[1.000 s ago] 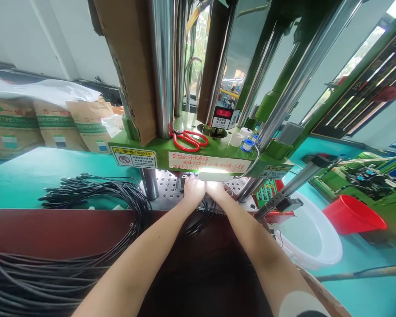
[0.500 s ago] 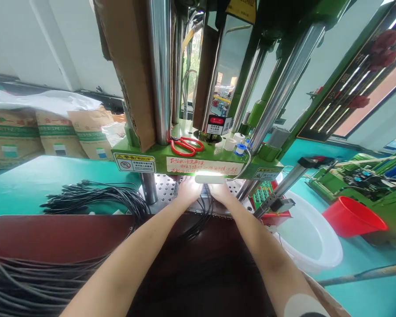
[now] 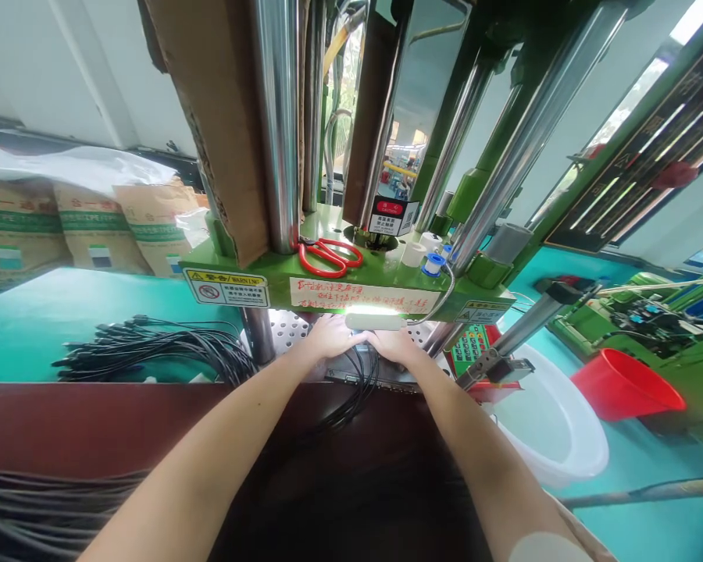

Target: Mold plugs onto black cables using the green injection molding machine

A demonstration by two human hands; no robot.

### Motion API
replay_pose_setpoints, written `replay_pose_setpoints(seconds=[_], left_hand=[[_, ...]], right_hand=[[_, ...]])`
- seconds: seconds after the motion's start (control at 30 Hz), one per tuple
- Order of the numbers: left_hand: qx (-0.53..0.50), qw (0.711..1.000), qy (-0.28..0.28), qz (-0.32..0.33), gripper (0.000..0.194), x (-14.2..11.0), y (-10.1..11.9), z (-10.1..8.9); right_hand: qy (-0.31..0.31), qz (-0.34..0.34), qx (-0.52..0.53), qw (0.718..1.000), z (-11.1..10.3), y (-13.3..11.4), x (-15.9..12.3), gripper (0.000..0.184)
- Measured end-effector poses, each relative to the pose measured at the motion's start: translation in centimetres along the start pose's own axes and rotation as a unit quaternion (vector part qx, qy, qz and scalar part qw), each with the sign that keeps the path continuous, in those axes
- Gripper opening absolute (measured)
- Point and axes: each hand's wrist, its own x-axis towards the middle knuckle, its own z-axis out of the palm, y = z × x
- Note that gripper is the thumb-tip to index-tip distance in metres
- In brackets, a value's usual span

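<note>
Both of my hands reach under the front of a green vertical moulding machine (image 3: 340,295), palms down on its steel mould plate (image 3: 287,328). My left hand (image 3: 328,337) and my right hand (image 3: 394,346) lie close together, their fingertips hidden under the machine's edge and a bright lamp bar (image 3: 373,321). Several thin black cables (image 3: 360,382) run from beneath my hands down toward me. What my fingers touch is hidden. A larger bunch of black cables (image 3: 152,351) lies to the left of the plate.
Red scissors (image 3: 328,257) and tape rolls (image 3: 415,254) sit on the green machine bed between steel columns. A dark red table edge (image 3: 94,421) runs in front. A white basin (image 3: 551,421), red bucket (image 3: 626,386) and stacked sacks (image 3: 17,226) stand nearby.
My hands have spread slightly apart along the plate, the left one moving left. The view has shifted a little, with less of the lower-left cable coil showing.
</note>
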Motion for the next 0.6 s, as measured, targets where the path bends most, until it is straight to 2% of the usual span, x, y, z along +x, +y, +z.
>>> replay_pose_setpoints(seconds=[0.23, 0.37, 0.53, 0.6], left_hand=[[0.0, 1.0, 0.008, -0.009, 0.047, 0.4, -0.4, 0.5], [0.004, 0.999, 0.022, -0.028, 0.053, -1.1, -1.8, 0.3], [0.004, 1.0, 0.01, 0.007, 0.055, -2.8, -3.1, -0.2], [-0.003, 1.0, 0.01, -0.003, 0.053, -2.9, -3.1, -0.3]], right_hand=[[0.005, 0.011, 0.007, 1.0, -0.9, -0.2, 0.7, 0.033], [0.014, 0.007, 0.015, 1.0, -1.4, -1.5, 0.9, 0.033], [0.011, -0.016, 0.029, 0.999, -1.4, -3.5, 1.4, 0.039], [0.008, -0.022, 0.034, 0.999, -1.4, -3.9, 1.6, 0.041]])
